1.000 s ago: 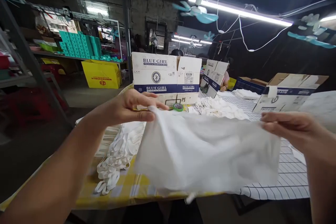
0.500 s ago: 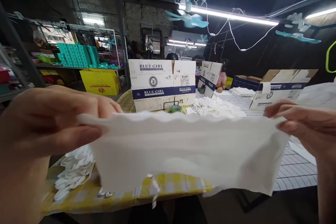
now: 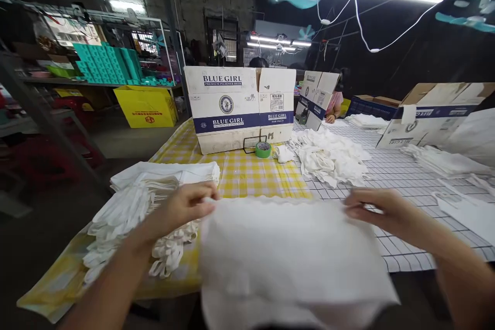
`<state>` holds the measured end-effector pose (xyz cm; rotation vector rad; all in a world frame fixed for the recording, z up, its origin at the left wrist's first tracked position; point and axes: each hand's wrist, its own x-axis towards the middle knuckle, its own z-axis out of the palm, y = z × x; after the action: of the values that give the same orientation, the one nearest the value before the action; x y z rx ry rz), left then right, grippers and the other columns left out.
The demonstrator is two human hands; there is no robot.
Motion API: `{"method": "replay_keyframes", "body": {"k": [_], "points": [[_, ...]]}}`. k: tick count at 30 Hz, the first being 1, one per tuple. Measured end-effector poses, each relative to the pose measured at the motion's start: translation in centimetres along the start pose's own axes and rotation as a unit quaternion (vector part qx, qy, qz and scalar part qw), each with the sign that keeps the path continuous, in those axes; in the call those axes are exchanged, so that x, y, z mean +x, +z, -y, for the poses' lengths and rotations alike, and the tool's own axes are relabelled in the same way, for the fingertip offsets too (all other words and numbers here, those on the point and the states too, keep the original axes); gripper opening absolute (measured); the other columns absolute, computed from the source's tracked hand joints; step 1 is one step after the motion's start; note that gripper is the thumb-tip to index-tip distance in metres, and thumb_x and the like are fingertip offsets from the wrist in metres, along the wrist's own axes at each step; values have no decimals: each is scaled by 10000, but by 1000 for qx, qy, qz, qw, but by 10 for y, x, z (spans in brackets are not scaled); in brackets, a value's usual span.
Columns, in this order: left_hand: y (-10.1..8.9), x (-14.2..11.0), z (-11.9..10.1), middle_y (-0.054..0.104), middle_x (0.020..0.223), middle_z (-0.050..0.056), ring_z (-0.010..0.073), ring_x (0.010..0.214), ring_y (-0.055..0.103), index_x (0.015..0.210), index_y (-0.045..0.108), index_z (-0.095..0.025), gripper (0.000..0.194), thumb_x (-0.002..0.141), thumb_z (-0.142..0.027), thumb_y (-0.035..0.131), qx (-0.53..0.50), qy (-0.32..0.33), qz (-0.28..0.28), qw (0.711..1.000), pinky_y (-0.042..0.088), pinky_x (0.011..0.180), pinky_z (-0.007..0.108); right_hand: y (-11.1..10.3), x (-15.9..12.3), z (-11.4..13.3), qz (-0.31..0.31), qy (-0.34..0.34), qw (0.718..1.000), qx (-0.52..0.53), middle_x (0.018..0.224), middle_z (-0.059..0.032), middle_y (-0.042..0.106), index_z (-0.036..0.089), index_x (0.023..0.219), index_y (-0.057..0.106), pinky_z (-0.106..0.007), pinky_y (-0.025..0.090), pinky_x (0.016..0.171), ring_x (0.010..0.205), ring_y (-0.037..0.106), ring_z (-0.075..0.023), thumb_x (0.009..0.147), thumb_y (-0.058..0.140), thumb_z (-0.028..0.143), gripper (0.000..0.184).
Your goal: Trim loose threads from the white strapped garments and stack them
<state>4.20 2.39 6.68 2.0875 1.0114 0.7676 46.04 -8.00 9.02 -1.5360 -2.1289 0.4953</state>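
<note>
A piece of white cloth (image 3: 290, 252) with a wavy upper edge is stretched between my hands, its lower part hanging past the table's front edge. My left hand (image 3: 193, 203) pinches its upper left corner. At the upper right corner, my right hand (image 3: 371, 203) grips the cloth between thumb and fingers. The cloth is slightly blurred. Left of it lies a stack of folded white cloth pieces (image 3: 162, 175), with white loops (image 3: 170, 255) spilling toward the front, close to my left forearm.
A Blue Girl carton (image 3: 228, 108) stands behind, with green tape (image 3: 263, 150) in front. A heap of white cloth (image 3: 328, 154) lies on the grid-patterned cover (image 3: 410, 252). A yellow checked cover (image 3: 247, 175) lies left. Across the table, a person's hand (image 3: 330, 119) shows.
Both hands have lowered the cloth from near the camera to table height and moved farther away. The camera tilts lower, and the folded stack on the left now shows.
</note>
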Motion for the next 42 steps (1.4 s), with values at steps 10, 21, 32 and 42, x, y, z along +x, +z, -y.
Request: {"method": "replay_keyframes", "body": {"k": [10,21,32,42], "points": [[119,79,149,382,505,-54,115,528,358,526,416,-184,157,612,-246,531,75,-132,-43,987,239,522,234,136,98,-122,27,153,984,-87,855,-82,653,170,932,615,-263,407,640,767,584,-190,784,463,149,214],[109,105,180,435,576,-74,107,534,434,866,584,-186,333,581,-348,638,-9,-167,-55,984,320,530,213,143,124,-153,63,170,977,-114,865,-72,640,180,862,634,-248,385,636,776,574,-189,746,501,131,183],[117,125,177,585,949,73,214,894,548,1320,397,-184,577,756,-198,518,245,-123,-105,956,419,803,331,158,151,-159,-13,173,973,-155,1133,-128,524,170,1209,490,-299,422,770,969,544,-230,804,475,148,405],[133,20,171,192,1488,22,230,1349,215,1409,201,-293,543,902,-442,325,379,9,85,921,193,1082,451,194,50,-146,56,63,973,-213,1498,44,151,355,1422,113,-458,175,1085,1371,123,-210,937,247,439,510]]}}
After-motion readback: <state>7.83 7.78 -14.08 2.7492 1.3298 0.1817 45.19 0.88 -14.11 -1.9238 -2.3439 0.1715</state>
